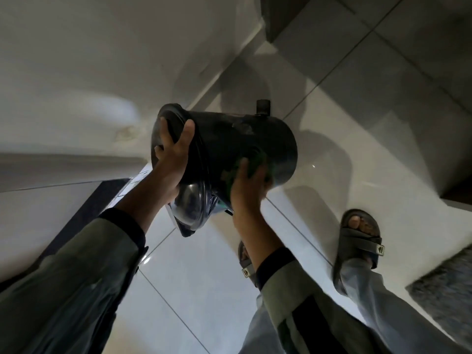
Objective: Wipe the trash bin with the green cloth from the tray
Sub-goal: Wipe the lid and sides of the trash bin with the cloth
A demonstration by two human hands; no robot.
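A black round trash bin (229,134) is held tipped on its side above the floor, its open rim toward the left and its base toward the right. My left hand (173,159) grips the rim, fingers curled inside. My right hand (246,185) presses a green cloth (256,162) against the bin's lower side near the base. A shiny lid and a dark bag liner (194,210) hang below the bin between my wrists. A small black pedal part (263,107) sticks out on the top side.
White glossy floor tiles (199,272) lie below. My two sandalled feet (357,241) stand at the right. A grey fuzzy mat (444,284) is at the far right edge. A white wall (89,60) fills the upper left, a dark cabinet base (281,19) the top.
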